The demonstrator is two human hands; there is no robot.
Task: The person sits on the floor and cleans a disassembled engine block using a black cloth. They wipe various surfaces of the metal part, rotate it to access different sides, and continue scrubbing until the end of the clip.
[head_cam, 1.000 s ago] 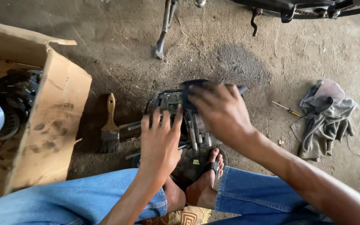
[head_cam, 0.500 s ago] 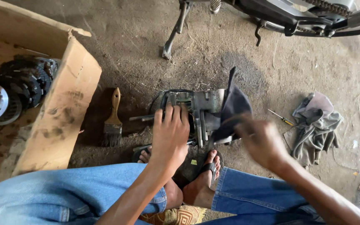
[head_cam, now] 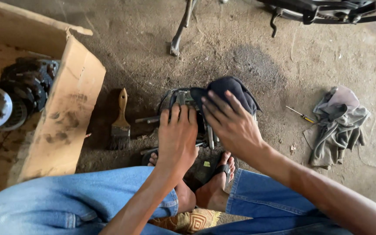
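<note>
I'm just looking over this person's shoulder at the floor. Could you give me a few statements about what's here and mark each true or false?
1. The right hand presses a dark cloth on the metal part. True.
2. The left hand holds the paintbrush. False: it rests on the metal part; the brush lies apart on the floor.
3. A grey rag lies beside a small screwdriver. True.
4. The cardboard box holds only rags. False: round metal parts lie in it.
</note>
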